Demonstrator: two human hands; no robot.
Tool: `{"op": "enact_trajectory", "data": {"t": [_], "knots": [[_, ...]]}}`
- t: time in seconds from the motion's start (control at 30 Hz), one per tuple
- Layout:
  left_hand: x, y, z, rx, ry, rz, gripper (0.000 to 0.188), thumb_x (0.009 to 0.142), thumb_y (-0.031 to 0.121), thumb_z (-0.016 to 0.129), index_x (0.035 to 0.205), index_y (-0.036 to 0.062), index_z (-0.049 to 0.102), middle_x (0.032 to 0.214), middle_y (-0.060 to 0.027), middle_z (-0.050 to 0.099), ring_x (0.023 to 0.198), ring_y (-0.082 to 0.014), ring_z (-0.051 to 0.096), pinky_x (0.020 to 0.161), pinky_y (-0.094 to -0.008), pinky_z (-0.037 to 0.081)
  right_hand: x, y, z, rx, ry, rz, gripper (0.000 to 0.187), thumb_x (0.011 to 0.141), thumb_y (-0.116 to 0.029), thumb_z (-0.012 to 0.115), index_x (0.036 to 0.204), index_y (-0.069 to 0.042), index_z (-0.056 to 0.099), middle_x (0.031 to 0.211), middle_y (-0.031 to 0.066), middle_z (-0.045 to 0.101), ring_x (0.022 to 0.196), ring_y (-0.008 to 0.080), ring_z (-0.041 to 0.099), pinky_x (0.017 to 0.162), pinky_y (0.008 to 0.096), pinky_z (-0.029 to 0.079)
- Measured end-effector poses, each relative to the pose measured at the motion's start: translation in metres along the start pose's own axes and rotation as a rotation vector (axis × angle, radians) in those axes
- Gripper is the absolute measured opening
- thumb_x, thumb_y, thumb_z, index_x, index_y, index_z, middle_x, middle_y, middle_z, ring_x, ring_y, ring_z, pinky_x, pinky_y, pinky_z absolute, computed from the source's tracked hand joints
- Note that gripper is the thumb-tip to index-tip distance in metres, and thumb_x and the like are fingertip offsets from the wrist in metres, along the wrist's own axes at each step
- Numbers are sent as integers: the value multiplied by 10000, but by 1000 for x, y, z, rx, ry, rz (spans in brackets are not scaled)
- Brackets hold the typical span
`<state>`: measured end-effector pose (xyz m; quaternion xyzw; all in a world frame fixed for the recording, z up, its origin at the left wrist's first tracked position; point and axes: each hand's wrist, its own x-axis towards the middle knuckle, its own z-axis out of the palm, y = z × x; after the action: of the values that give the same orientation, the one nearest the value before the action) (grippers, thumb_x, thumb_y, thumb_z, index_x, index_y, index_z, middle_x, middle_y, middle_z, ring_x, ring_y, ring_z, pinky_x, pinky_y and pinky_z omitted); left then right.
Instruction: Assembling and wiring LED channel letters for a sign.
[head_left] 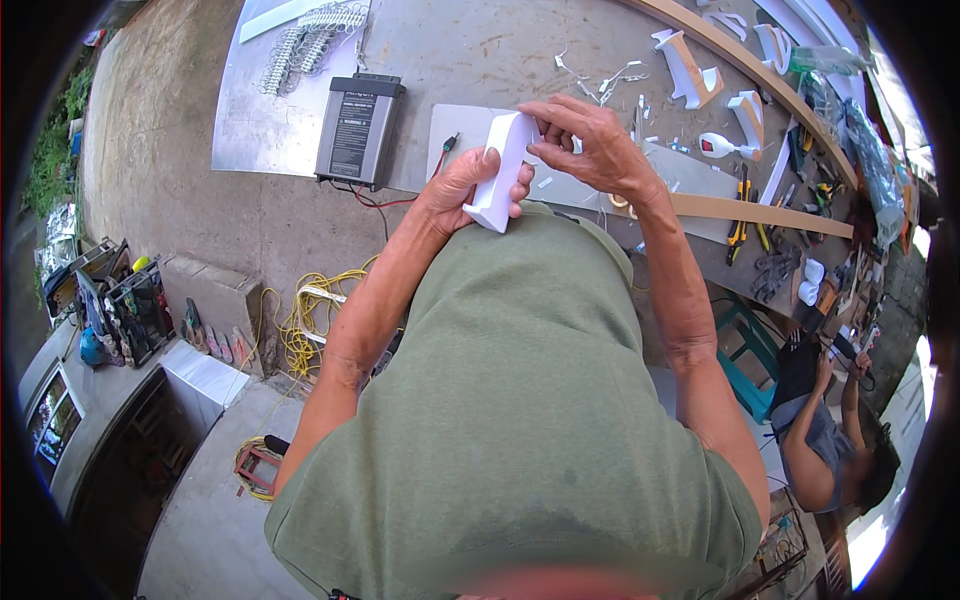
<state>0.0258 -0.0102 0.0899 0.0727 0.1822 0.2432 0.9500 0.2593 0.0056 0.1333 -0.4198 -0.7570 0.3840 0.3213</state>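
My left hand (468,186) grips a smooth white channel-shaped piece (503,170), its thumb on the near side and fingers wrapped round the other. The piece stands tilted in front of my green shirt, with a folded lip at its lower end. At its upper end is my right hand (590,140), fingers bent, with the thumb and index fingertips against the edge. Whether anything small lies between those fingertips is hidden. Behind the piece a light grey sheet (450,120) lies on the worktable (480,50).
A grey power supply box (362,130) with red and black leads stands left. Beyond it lie strung light modules (310,45). White-and-brown letter shapes (690,75), a white glue bottle (716,146), pliers (739,215) and brown strips (765,212) lie right. Another person (820,440) works at lower right.
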Motion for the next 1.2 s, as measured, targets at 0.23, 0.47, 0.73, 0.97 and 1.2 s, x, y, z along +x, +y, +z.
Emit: {"op": "enact_trajectory", "data": {"t": [0.23, 0.47, 0.73, 0.97, 1.2], "knots": [[0, 0, 0, 5, -12, 15, 571, 915, 347, 750, 1280, -20, 509, 1048, -130, 645, 897, -211, 672, 737, -390, 660, -1, 1, 3, -16, 47, -15, 376, 858, -94, 747, 1226, -56, 680, 878, 56, 638, 699, 156, 626, 608, 301, 529], [1, 2, 7, -5, -9, 63, 499, 926, 257, 747, 1272, -19, 517, 1037, -136, 662, 898, -223, 696, 752, -422, 664, 1, -10, 7, -8, 92, 54, 377, 855, -105, 748, 1223, -61, 680, 890, 58, 635, 718, 164, 636, 621, 306, 534], [9, 24, 42, 428, 497, 520, 522, 817, 87, 843, 1185, -47, 497, 1003, -186, 685, 866, -269, 731, 713, -415, 663, -23, -39, 21, 403, 174, 525, 308, 896, -258, 791, 1025, 14, 727, 846, 64, 733, 747, 97, 665, 681, 263, 553], [23, 19, 49, 614, 504, 597, 501, 821, 105, 846, 1173, -36, 517, 968, -165, 691, 842, -245, 731, 727, -369, 636, -25, -29, 32, 626, 151, 597, 324, 917, -256, 771, 1077, 20, 712, 884, 54, 723, 755, 99, 660, 664, 250, 544], [23, 23, 40, 476, 379, 573, 373, 880, 167, 797, 1126, -50, 619, 978, -154, 707, 900, -246, 731, 784, -384, 631, -29, -33, 35, 722, 195, 535, 282, 910, -184, 777, 1088, 19, 696, 922, 51, 713, 809, 99, 662, 703, 243, 546]]}}
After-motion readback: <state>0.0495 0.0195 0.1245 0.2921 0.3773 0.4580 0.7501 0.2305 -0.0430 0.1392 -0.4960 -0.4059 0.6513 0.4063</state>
